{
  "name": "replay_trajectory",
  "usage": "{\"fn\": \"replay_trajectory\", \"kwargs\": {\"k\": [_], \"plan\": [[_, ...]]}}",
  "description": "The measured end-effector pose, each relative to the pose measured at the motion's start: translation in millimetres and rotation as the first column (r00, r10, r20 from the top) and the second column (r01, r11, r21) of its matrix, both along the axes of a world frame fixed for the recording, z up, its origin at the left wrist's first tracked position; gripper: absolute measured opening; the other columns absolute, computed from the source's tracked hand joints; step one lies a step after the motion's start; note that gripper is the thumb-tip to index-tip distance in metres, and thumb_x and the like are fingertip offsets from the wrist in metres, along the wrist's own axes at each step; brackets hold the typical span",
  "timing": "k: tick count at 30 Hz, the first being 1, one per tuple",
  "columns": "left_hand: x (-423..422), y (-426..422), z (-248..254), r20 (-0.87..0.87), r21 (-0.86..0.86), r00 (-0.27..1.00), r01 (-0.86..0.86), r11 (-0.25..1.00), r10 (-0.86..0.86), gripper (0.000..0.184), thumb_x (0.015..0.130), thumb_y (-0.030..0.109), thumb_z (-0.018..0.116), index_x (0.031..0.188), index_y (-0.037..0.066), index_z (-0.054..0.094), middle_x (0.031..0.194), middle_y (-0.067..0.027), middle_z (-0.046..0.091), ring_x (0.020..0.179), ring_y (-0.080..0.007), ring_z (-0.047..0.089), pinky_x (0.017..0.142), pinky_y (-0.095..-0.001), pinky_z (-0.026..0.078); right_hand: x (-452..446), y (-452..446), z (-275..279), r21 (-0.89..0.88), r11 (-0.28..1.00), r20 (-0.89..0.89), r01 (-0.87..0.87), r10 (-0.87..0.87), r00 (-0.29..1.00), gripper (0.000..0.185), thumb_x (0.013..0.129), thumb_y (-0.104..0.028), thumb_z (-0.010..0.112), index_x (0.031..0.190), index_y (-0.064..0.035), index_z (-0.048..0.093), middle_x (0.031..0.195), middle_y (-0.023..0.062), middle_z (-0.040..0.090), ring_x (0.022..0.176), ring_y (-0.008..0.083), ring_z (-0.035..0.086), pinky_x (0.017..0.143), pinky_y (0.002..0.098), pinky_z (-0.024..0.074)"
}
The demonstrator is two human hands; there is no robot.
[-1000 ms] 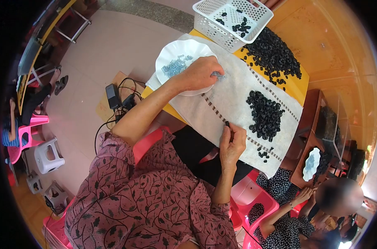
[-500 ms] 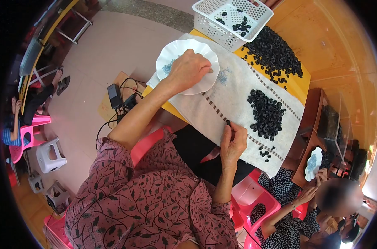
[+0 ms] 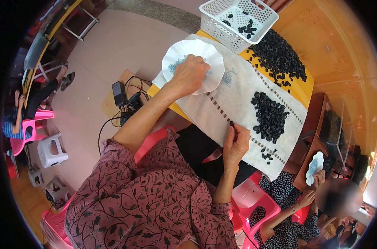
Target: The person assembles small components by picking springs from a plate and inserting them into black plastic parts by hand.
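My left hand [image 3: 190, 74] is over a white scalloped plate [image 3: 215, 79], its fingers curled down toward the plate. Its fingertips are mostly hidden, so whatever they pinch does not show. Tiny blue bits [image 3: 174, 65] lie on the plate's left side. Between thumb and forefinger, my right hand [image 3: 237, 143] pinches a small black ring [image 3: 231, 123] above the cloth's near edge. A pile of similar black rings [image 3: 270, 118] rests on the pale cloth [image 3: 238, 101] to the right, with a few loose ones [image 3: 266, 157] below it.
A white perforated basket [image 3: 223, 31] holding some black pieces stands at the far end, beside a larger black heap [image 3: 277, 54] on the yellow tabletop [image 3: 307, 89]. Blue bits [image 3: 229, 76] are scattered beside the plate. Another person [image 3: 296, 207] sits at lower right near a second plate [image 3: 314, 168].
The view has shifted a little, so the table appears farther right. My left hand has moved slightly left over the plate, toward the blue bits. My right hand still pinches the black ring.
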State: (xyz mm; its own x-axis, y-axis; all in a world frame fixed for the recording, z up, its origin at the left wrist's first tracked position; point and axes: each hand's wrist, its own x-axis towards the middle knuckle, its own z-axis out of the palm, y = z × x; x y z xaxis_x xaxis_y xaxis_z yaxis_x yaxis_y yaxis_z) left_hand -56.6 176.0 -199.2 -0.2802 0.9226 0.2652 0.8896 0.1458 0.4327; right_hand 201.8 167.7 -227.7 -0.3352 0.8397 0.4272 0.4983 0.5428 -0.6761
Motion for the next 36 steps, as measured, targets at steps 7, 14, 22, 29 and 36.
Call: {"fn": "replay_trajectory", "kwargs": {"k": [7,14,22,29,36], "plan": [[9,14,1,0.022,-0.072,1.0,-0.011,0.997,0.012,0.014,0.079,0.008,0.061,0.091,0.003,0.066,0.093,-0.0144,0.061,0.092,-0.0331,0.058,0.077,-0.0437,0.047,0,1,2,0.038,0.999,0.009,-0.007,0.006,1.0,0.014,0.082,0.002,0.065,0.095,0.0,0.061,0.087,0.0145,0.06,0.075,0.0273,0.06,0.066,0.033,0.0495],[22,28,1,0.319,0.12,0.933,0.135,0.984,-0.167,0.018,0.079,0.01,0.062,0.093,-0.001,0.065,0.082,-0.0161,0.064,0.076,-0.0305,0.063,0.071,-0.0379,0.05,-1,-1,0,-0.022,0.999,-0.004,0.028,-0.028,1.0,0.013,0.082,0.002,0.065,0.094,-0.0001,0.061,0.087,0.0144,0.06,0.076,0.0274,0.06,0.068,0.0328,0.0494],[28,34,3,0.63,0.176,0.757,0.075,0.982,-0.17,0.022,0.081,0.006,0.059,0.101,-0.001,0.066,0.081,-0.0138,0.065,0.073,-0.0271,0.063,0.071,-0.036,0.051,1,1,0,0.015,1.0,-0.008,0.002,-0.002,1.0,0.015,0.081,0.002,0.066,0.095,-0.0007,0.061,0.087,0.0142,0.06,0.076,0.0273,0.06,0.067,0.0328,0.0494],[35,27,-2,0.012,0.148,0.996,0.081,0.986,-0.083,0.021,0.081,0.007,0.06,0.1,0.004,0.066,0.12,-0.0144,0.054,0.116,-0.031,0.045,0.092,-0.0418,0.038,0,1,0,0.041,0.999,-0.004,0.007,-0.007,1.0,0.015,0.081,0.002,0.066,0.095,-0.0012,0.061,0.087,0.0141,0.06,0.076,0.0285,0.06,0.067,0.0337,0.0496],[59,18,-11,-0.015,0.256,0.994,0.112,0.96,-0.112,0.027,0.078,0.005,0.059,0.104,0.005,0.064,0.127,-0.015,0.049,0.118,-0.0333,0.042,0.096,-0.0446,0.034,1,0,-3,0.014,1.0,-0.003,0.01,-0.009,1.0,0.015,0.082,0.001,0.065,0.096,-0.001,0.061,0.087,0.0142,0.06,0.076,0.0285,0.06,0.067,0.0341,0.0495]]}}
